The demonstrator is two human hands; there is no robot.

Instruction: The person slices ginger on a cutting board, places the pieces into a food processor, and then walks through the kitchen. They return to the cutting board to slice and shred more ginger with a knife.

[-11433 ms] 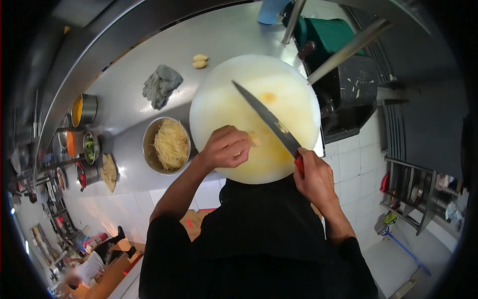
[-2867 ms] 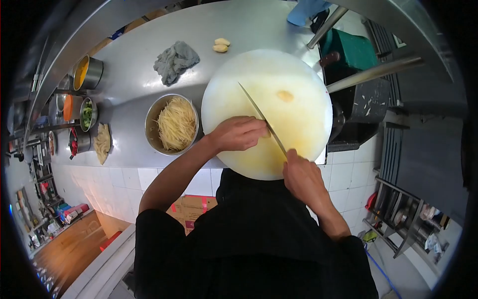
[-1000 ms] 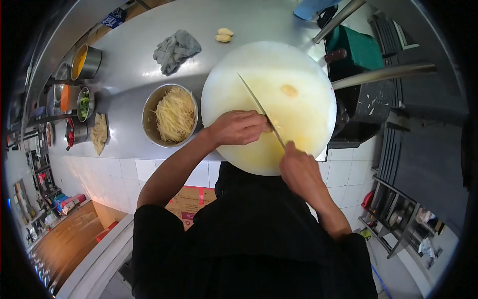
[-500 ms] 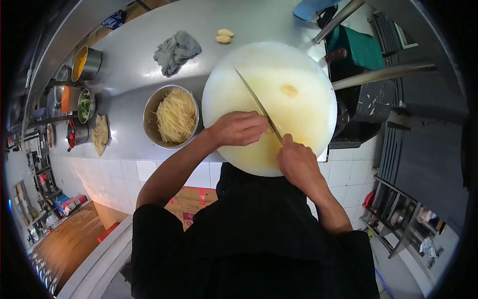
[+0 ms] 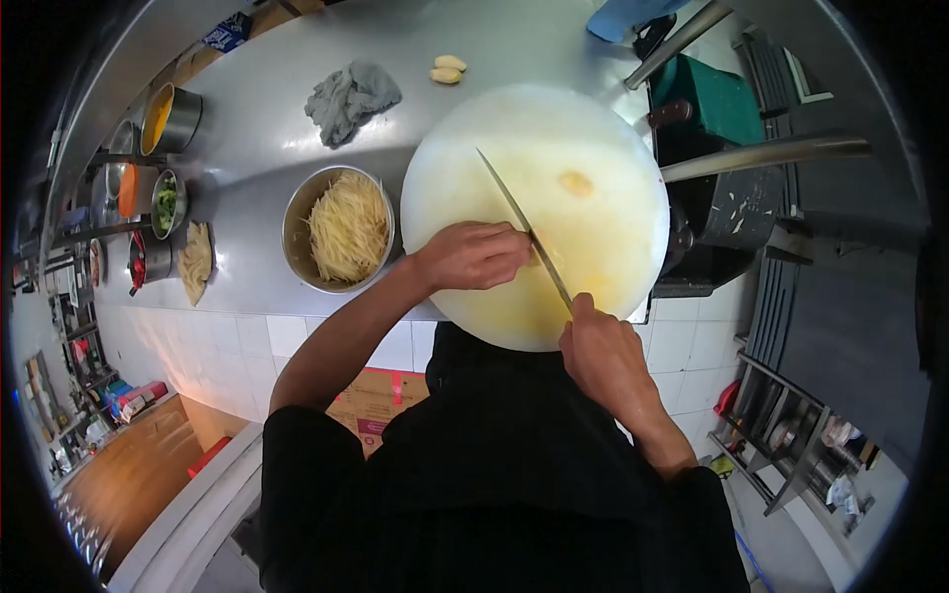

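My right hand (image 5: 605,351) is wrapped round the handle end of a long knife (image 5: 516,210), whose blade slants up and left over a round white cutting board (image 5: 465,138). The fingers of my left hand (image 5: 479,255) are curled on the board beside the blade. Whatever lies under them is mostly hidden; a small pale yellow bit shows at the fingertips. A pale, flat oval piece (image 5: 575,184) lies on the board to the right of the blade.
Left of the board stands a steel bowl (image 5: 294,237) of pale shreds. Behind are a grey cloth (image 5: 348,102) and two peeled pieces (image 5: 448,69). Small containers, a beige cloth (image 5: 196,262) and, at right, a metal post (image 5: 766,155) and green box (image 5: 714,97) surround the area.
My right hand has drawn the knife back toward my body and slightly right. My left hand has stayed almost in place.
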